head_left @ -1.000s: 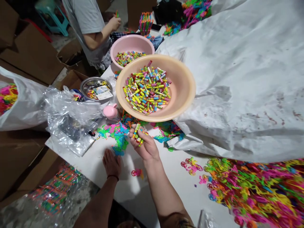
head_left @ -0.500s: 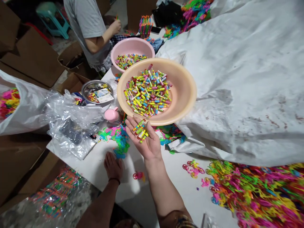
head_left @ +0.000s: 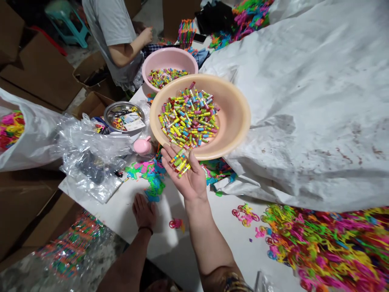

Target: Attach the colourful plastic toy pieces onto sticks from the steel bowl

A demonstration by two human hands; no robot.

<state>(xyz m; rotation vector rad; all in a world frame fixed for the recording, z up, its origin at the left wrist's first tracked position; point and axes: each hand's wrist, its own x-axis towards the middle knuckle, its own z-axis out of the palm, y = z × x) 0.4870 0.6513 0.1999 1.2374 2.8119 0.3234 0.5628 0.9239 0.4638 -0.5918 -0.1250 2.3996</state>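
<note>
White table [head_left: 170, 243]; right hand [head_left: 185, 174] cups tubes [head_left: 180, 162] lying diagonally.

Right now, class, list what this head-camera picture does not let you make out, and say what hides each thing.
- Underside of the peach basin: hidden by its own bowl.
- Print on the small coloured tubes in the open right hand: too small.
- Contents of the crumpled clear bags: glare and folds.
- What the white sheet covers: fully hidden.
- The other person's grey shirt: cut off by the top edge.
</note>
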